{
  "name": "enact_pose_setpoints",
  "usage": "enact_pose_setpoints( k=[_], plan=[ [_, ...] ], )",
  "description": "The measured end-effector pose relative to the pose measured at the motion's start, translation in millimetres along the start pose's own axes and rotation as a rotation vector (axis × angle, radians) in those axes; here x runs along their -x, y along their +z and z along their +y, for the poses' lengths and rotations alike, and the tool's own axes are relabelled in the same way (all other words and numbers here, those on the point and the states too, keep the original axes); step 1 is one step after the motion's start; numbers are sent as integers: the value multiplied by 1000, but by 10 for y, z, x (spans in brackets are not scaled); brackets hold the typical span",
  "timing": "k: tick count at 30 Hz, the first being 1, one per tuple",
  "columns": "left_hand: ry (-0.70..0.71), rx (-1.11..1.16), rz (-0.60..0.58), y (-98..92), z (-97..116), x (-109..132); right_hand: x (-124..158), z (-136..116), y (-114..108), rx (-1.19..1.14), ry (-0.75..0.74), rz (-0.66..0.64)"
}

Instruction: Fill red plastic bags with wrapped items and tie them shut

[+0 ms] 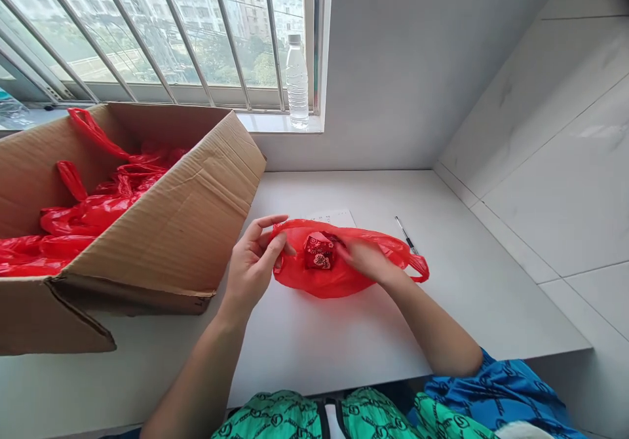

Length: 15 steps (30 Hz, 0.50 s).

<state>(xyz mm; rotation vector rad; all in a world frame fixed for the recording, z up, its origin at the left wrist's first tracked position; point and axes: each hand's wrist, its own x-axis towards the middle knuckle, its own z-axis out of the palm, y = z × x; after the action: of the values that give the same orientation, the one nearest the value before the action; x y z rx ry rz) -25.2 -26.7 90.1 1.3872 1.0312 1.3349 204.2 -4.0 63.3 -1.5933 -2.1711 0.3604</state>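
A thin red plastic bag (314,285) lies on the white table in front of me, its mouth facing up and a handle loop at its right end. My left hand (255,255) pinches the bag's left edge between thumb and fingers. Inside the opening sits a small dark red printed box (318,253) with pale lettering. My right hand (362,255) reaches into the bag at the box's right side. Its fingers are blurred and partly hidden, so its grip on the box cannot be made out.
An open cardboard box (171,223) at the left holds several red plastic bags (105,206). Behind the bag lie a sheet of paper (339,217) and a pen (405,234). A clear water bottle (297,85) stands on the sill by the barred window. Walls bound the table behind and right.
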Motion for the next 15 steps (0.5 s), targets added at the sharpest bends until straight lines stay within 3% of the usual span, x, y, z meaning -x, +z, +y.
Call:
enact_pose_setpoints(
  k=[6, 10, 13, 15],
  plan=[
    [26, -36, -13, 67, -9, 17, 60, 20, -151, 231, 119, -64],
    [42, -102, -25, 19, -1, 59, 328, -106, -331, 155, -22, -55],
    [61, -207, -61, -98, 6, 109, 666, -162, -640, -51, -197, 43],
    [58, -278, -83, -189, 3, 158, 885, -119, -841, -78, -181, 186]
  ],
)
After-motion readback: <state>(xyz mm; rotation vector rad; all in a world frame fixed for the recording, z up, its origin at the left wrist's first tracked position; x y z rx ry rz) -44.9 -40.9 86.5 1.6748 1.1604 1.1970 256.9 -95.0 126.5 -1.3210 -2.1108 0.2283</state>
